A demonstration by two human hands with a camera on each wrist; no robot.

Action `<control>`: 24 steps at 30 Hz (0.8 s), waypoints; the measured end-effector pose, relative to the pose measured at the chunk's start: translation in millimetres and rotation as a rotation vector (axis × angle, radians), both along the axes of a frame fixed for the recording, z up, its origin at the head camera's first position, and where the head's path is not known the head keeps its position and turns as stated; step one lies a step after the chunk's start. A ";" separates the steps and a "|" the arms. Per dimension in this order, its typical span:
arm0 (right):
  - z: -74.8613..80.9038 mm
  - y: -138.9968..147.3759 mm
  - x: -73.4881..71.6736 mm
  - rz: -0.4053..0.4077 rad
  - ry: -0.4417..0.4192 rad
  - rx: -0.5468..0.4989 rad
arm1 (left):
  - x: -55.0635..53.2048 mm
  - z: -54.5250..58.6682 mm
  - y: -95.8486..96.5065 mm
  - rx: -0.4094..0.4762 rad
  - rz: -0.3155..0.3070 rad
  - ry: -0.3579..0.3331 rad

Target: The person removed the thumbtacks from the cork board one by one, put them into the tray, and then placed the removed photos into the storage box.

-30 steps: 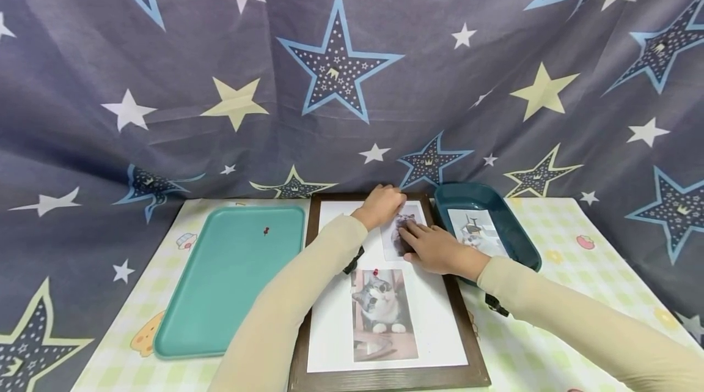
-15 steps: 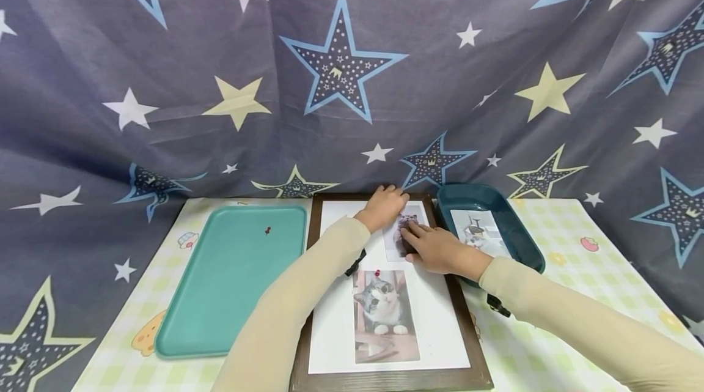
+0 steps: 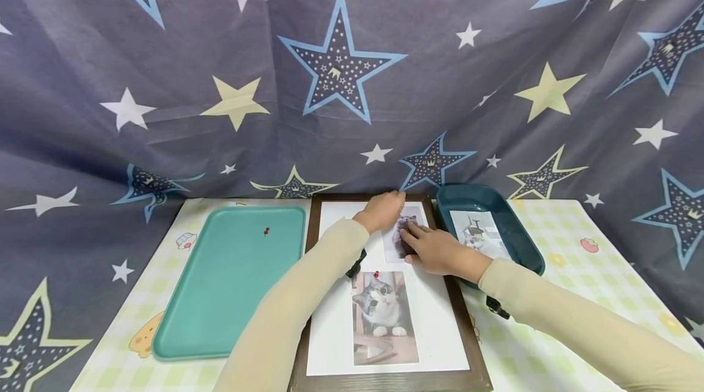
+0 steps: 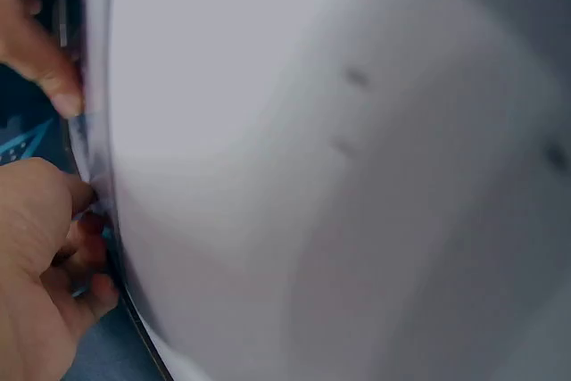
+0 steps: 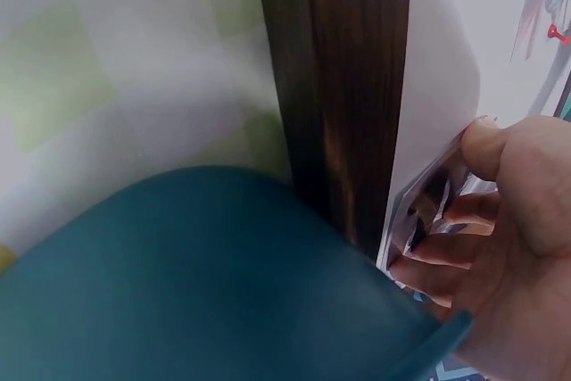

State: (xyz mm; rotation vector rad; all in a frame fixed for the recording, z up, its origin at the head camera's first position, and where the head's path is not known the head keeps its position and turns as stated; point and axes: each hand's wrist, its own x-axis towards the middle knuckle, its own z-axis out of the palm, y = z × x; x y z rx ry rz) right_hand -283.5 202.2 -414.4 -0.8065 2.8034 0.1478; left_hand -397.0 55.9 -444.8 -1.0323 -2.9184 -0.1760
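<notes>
A cat photo [image 3: 392, 250] lies on the upper part of a white board in a dark brown wooden frame [image 3: 477, 352]. At its top edge is my left hand [image 3: 381, 211], fingers curled; anything between the fingertips is hidden. In the left wrist view, the left hand [image 4: 36, 247] has its fingertips against the sheet's edge. My right hand [image 3: 440, 250] rests spread on the photo's right side, holding it against the board. The right wrist view has the right hand [image 5: 535, 211] with fingers and thumb along the photo [image 5: 424, 207]. Below, another cat photo [image 3: 385, 321] carries a red push pin [image 3: 376, 274] at its top.
Left of the board is a green tray [image 3: 220, 294] with one red push pin [image 3: 266, 231]. A dark teal bin [image 3: 525, 245] at the right holds a further photo [image 3: 477, 232]. A checked cloth [image 3: 572, 318] covers the table; a star-patterned curtain [image 3: 308, 153] hangs behind.
The left hand's fingers have dipped slightly at the photo's top edge. My right hand stays on the photo. The photos, tray and bin keep their places.
</notes>
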 end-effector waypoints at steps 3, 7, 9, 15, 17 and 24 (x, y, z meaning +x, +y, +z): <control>-0.4 -0.1 0.9 0.002 0.006 0.003 | -1.3 1.5 -3.3 0.124 -0.014 -0.088; -0.3 0.1 0.2 0.005 0.006 0.004 | -4.4 3.7 -6.3 0.256 -0.008 -0.190; 0.0 0.5 -0.6 0.004 0.007 0.004 | -5.8 5.4 -6.8 0.312 0.007 -0.233; 2.1 0.1 -1.0 0.004 0.007 0.005 | -7.4 10.4 -9.4 0.446 0.080 -0.320; 1.9 -0.3 -0.8 0.006 0.006 0.002 | -8.6 10.2 -10.9 0.472 0.101 -0.333; 1.4 0.4 -1.2 -0.005 0.001 -0.009 | -12.1 9.8 -13.8 0.537 0.106 -0.342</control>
